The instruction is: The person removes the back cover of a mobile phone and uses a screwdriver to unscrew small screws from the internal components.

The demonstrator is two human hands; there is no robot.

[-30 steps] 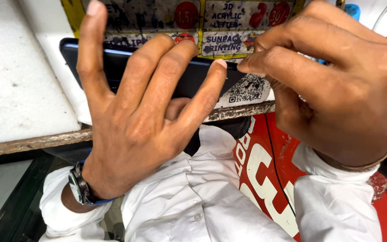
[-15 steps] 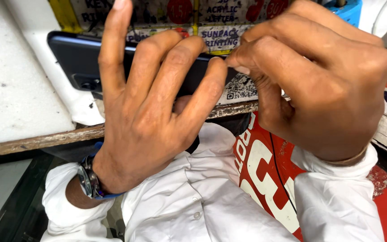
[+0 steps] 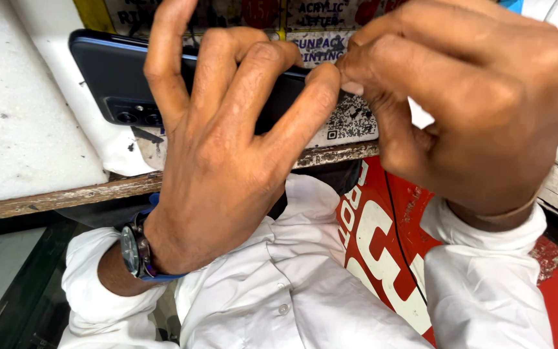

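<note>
My left hand point(image 3: 221, 161) grips a dark smartphone point(image 3: 114, 84), held level with its back and camera lenses facing me; my fingers wrap over its top edge. My right hand point(image 3: 466, 103) is pinched at the phone's right end, thumb and forefinger pressed together against the corner next to my left little finger. Whatever the right fingertips pinch is too small to see. A watch sits on my left wrist, and both arms wear white sleeves.
A worn white worktop point(image 3: 14, 129) with a chipped wooden edge lies behind the hands. Printed stickers and a square code label point(image 3: 350, 119) cover its middle. A red and white printed sheet point(image 3: 389, 239) lies below near my lap.
The phone and both hands have shifted slightly right and closer to the camera. My right fingertips stay pinched at the phone's right end.
</note>
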